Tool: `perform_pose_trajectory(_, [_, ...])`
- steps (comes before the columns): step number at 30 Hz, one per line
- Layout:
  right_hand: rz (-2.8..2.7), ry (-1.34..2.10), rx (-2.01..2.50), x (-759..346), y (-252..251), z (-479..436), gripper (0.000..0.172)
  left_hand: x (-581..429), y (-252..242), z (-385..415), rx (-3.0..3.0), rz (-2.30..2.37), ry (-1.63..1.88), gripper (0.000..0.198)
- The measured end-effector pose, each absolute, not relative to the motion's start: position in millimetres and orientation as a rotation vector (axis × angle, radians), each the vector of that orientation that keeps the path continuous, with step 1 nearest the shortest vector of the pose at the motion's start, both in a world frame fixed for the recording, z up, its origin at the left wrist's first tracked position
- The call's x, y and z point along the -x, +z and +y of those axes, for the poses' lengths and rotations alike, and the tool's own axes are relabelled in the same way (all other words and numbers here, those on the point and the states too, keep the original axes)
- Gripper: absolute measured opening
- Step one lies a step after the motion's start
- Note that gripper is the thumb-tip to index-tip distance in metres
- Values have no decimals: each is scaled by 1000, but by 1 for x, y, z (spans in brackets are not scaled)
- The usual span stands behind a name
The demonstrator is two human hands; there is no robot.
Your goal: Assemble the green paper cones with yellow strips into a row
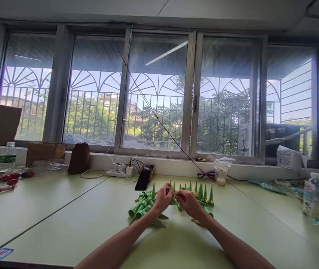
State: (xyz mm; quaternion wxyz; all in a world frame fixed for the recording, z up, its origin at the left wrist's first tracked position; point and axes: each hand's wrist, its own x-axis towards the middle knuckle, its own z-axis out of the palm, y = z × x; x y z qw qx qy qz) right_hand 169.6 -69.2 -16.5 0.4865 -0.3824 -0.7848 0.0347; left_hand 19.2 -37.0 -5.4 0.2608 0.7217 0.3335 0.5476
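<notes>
My left hand (164,198) is closed around a green cone (171,186), whose tip shows above the fingers. Right beside it, my right hand (186,201) has its fingers pinched together at the cone's side, on something small and yellowish that is hard to make out. Left of my hands lies a pile of green cones (142,207). Several upright green cones (201,191) stand to the right, with small yellow pieces at their bases. More yellow pieces (197,222) lie below my right wrist.
Behind the cones are a black phone (143,180), a power strip (117,173) and a plastic cup (221,175). A bottle (313,198) stands at the right. At the left are a brown pouch (79,158), a bottle (8,157) and red-handled scissors (12,179).
</notes>
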Motion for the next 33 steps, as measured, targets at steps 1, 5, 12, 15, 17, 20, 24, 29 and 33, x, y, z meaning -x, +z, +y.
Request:
perform_pose_trajectory(1, [-1908, 84, 927, -169, -17, -69, 19, -19, -5, -38, -1959, 911, 1478, 24])
perform_pose_trajectory(5, [-1920, 62, 927, -169, -17, -70, 19, -20, -3, -42, -1988, 952, 1490, 21])
perform_pose_trajectory(12, [-1940, 41, 931, -168, -18, -71, 17, -21, -4, -41, -2044, 975, 1497, 16])
perform_pose_trajectory(15, [-1954, 32, 918, -169, -19, -71, 16, -20, -5, -40, -2077, 979, 1488, 16])
perform_pose_trajectory(17, [-1958, 35, 909, -169, -19, -71, 15, -20, -5, -40, -2092, 983, 1482, 16])
perform_pose_trajectory(20, [-1962, 47, 905, -169, -20, -70, 15, -20, -6, -39, -2104, 992, 1480, 16])
perform_pose_trajectory(24, [-1961, 58, 907, -169, -22, -69, 15, -19, -6, -39, -2145, 1005, 1472, 18])
perform_pose_trajectory(29, [-1983, 40, 920, -169, -22, -67, 13, -19, -5, -40, -2200, 1024, 1460, 25])
perform_pose_trajectory(33, [-1987, 55, 939, -169, -21, -68, 12, -19, -6, -39, -2220, 1032, 1464, 26])
